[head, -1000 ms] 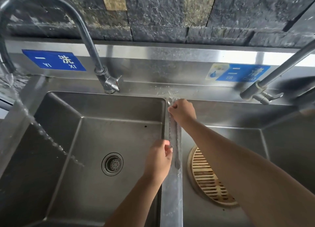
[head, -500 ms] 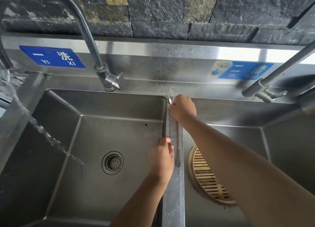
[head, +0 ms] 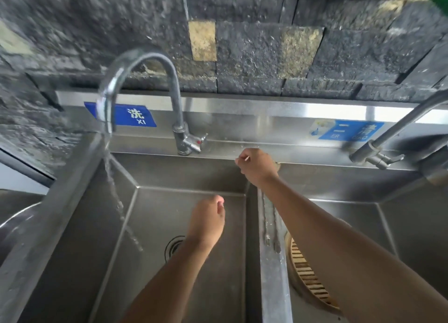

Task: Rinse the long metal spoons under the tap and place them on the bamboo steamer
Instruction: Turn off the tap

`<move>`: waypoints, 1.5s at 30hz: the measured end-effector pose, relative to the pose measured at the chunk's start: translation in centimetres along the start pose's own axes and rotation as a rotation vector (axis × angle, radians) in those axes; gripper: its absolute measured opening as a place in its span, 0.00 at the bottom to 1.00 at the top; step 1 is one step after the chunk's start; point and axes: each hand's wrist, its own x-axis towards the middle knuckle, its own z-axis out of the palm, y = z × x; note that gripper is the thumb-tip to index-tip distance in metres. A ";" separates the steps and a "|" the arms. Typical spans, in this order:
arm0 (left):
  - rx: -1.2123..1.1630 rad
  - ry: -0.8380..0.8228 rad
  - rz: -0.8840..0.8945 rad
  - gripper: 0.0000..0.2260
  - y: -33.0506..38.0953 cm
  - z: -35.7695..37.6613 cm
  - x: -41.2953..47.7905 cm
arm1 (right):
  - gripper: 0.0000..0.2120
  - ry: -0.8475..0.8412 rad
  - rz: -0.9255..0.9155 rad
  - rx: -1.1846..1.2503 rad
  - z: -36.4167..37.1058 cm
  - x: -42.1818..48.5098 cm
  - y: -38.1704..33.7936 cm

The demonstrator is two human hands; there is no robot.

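Observation:
Two long metal spoons [head: 266, 225] lie lengthwise on the steel divider [head: 276, 286] between the two basins. My right hand [head: 258, 166] is closed over their far ends at the back of the divider. My left hand [head: 208, 218] hovers over the left basin [head: 97, 250], apart from the spoons, with loosely curled fingers and nothing in it. The round bamboo steamer [head: 305, 274] lies in the right basin, partly hidden under my right forearm. The curved tap [head: 109, 104] at the left is running, and its stream [head: 114, 189] falls into the left basin.
A drain [head: 173, 246] sits in the left basin floor, just beside my left wrist. A second tap [head: 378, 150] reaches in from the right over the right basin. Behind the sink is a dark stone wall. A round metal vessel's rim [head: 14, 221] shows at far left.
My left hand has let go of the spoons' near ends and moved left over the left basin. My right hand stays on the far ends. The camera has swung left.

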 end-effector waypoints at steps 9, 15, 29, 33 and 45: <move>-0.120 0.208 0.098 0.09 -5.7 -11.3 10.9 | 0.29 -0.011 0.101 0.220 4.9 1.8 -7.6; -0.393 0.079 0.130 0.30 -4.4 -12.6 16.1 | 0.30 0.024 0.174 0.356 8.0 4.7 -8.3; -0.369 0.030 0.144 0.15 -4.3 -10.6 18.3 | 0.14 0.001 0.129 0.544 10.6 6.9 -8.5; -0.360 0.031 0.151 0.13 -4.2 -11.0 18.4 | 0.14 -0.004 0.157 0.455 10.3 7.8 -9.4; -0.312 0.030 0.162 0.14 -3.4 -11.3 18.0 | 0.14 0.010 0.154 0.403 10.4 7.6 -9.3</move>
